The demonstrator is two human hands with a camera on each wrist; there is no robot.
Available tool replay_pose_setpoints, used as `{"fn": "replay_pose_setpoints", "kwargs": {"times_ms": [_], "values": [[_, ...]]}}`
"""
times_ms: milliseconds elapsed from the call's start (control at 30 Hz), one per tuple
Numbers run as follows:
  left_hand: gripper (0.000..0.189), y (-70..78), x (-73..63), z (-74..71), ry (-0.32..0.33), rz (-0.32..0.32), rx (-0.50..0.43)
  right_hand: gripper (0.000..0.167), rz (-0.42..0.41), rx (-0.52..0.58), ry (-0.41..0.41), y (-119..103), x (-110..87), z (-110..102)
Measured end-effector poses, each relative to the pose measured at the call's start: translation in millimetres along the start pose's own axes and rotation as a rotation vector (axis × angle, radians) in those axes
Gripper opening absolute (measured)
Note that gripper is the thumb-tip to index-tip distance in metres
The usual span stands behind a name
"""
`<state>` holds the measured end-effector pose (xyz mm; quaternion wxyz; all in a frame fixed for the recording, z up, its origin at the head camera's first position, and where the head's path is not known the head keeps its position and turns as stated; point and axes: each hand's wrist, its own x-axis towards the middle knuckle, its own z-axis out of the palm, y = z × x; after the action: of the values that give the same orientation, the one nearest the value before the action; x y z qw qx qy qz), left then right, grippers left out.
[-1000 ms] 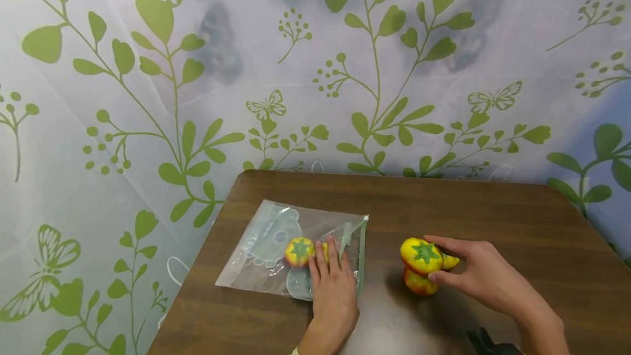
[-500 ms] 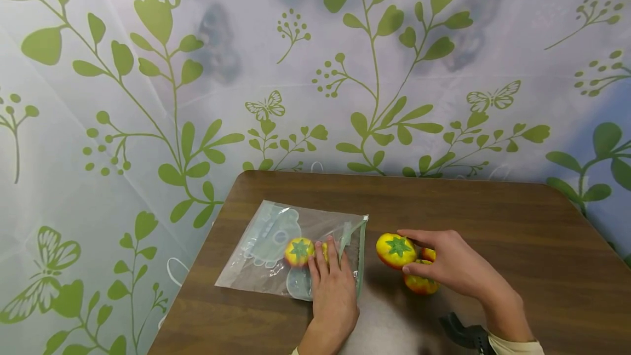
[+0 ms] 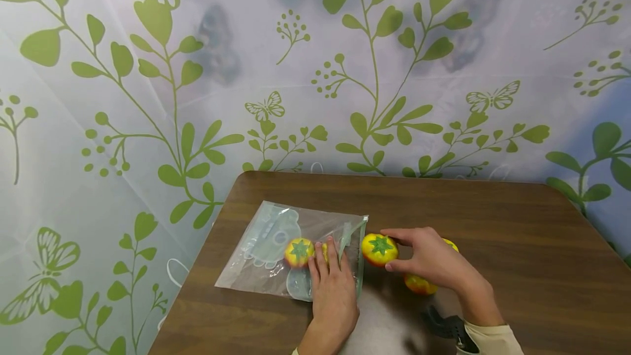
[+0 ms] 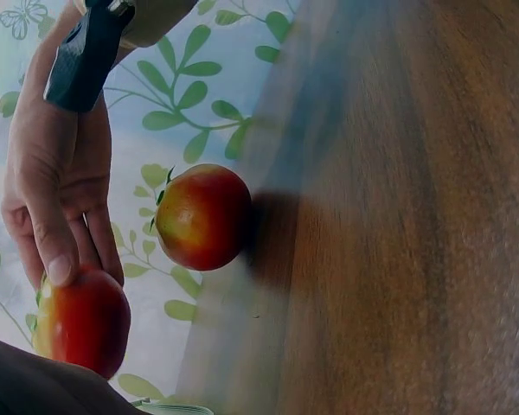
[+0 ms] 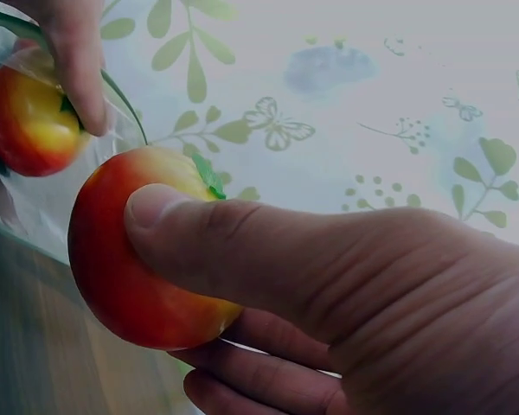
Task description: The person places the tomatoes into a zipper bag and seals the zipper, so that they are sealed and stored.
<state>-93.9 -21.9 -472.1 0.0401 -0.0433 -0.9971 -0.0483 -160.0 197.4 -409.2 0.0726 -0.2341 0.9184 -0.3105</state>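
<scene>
My right hand pinches a yellow-and-red tomato with a green star-shaped top, thumb on one side and fingers on the other. It is right at the green-edged mouth of a clear zip bag. My left hand lies over the bag near that mouth, fingers straight and touching it. Inside the bag is another tomato, with a yellow patch of a further one beside my left fingers. In the right wrist view, the held tomato hides part of the bag's edge.
Behind my right hand, two more tomatoes sit on the brown wooden table: one tomato nearer me, another tomato mostly hidden. A dark strap is on my right wrist. A leaf-patterned cloth hangs behind the table.
My right hand has carried the tomato leftward from above the other tomatoes to the bag's mouth. The left hand and the bag have stayed in place.
</scene>
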Motion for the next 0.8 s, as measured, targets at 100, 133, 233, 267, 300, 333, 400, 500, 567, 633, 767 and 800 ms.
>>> {"fn": "replay_pose_setpoints", "kwargs": {"times_ms": [100, 133, 233, 267, 300, 333, 400, 500, 567, 633, 767, 800], "values": [[0.093, -0.4, 0.3, 0.7, 0.0, 0.002, -0.004, 0.068, 0.007, 0.008, -0.012, -1, 6.1, 5], [0.093, -0.6, 0.5, 0.9, -0.001, 0.003, -0.006, 0.068, 0.008, 0.011, -0.017, -2, 8.1, 7], [0.094, -0.5, 0.6, 1.1, -0.002, 0.004, -0.011, 0.068, 0.014, 0.017, -0.033, -3, 13.7, 11], [0.095, -0.7, 0.7, 1.4, 0.0, 0.005, -0.008, 0.067, 0.02, 0.017, -0.037, -4, 15.5, 13], [0.095, -0.6, 0.6, 1.2, 0.002, 0.006, -0.004, 0.067, 0.024, 0.014, -0.042, -4, 17.1, 14], [0.095, -0.6, 0.5, 1.2, 0.003, 0.008, -0.001, 0.066, 0.025, 0.016, -0.046, -5, 18.7, 16], [0.095, -0.6, 0.3, 1.1, 0.009, 0.012, 0.011, 0.066, 0.032, 0.017, -0.052, -5, 21.6, 19], [0.096, -0.7, 0.0, 1.0, 0.006, 0.016, 0.021, 0.065, 0.035, 0.02, -0.06, -5, 25.0, 23], [0.096, -0.9, 0.1, 1.4, 0.008, 0.015, 0.02, 0.065, 0.034, 0.019, -0.063, -5, 26.9, 26], [0.097, -1.2, 0.5, 2.4, 0.01, 0.012, 0.014, 0.064, 0.028, 0.013, -0.064, -6, 28.6, 29], [0.098, -1.7, 1.4, 4.3, 0.017, 0.009, 0.005, 0.064, 0.044, 0.002, -0.063, -8, 31.8, 34], [0.097, -1.8, 1.5, 4.8, 0.019, 0.009, 0.003, 0.064, 0.05, -0.002, -0.064, -8, 32.3, 35]]}}
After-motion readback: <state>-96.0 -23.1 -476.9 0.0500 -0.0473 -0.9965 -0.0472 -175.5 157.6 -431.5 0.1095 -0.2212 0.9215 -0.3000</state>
